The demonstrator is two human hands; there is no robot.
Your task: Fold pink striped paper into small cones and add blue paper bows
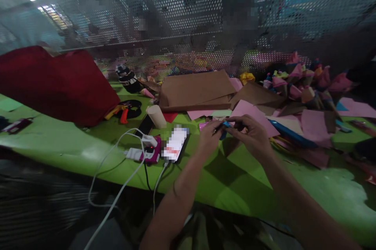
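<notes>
Both my hands meet above the green table, fingers pinched around a small piece of blue paper (226, 124). My left hand (210, 134) grips it from the left, and my right hand (249, 130) pinches it from the right. A dark brown pointed shape (230, 146) hangs just below the fingers; whether it joins the blue piece I cannot tell. Pink paper sheets (249, 111) lie right behind my hands. Left of my left hand a phone (175, 144) with a lit screen rests on the table, a cable plugged into it.
A magenta power strip (154, 154) with white chargers and looping cables sits left of the phone. Brown cardboard (196, 89) lies behind, beside a paper roll (156, 117). Paper flowers (296, 80) are heaped at right. A red cloth (58, 85) and orange-handled scissors (124, 115) are at left.
</notes>
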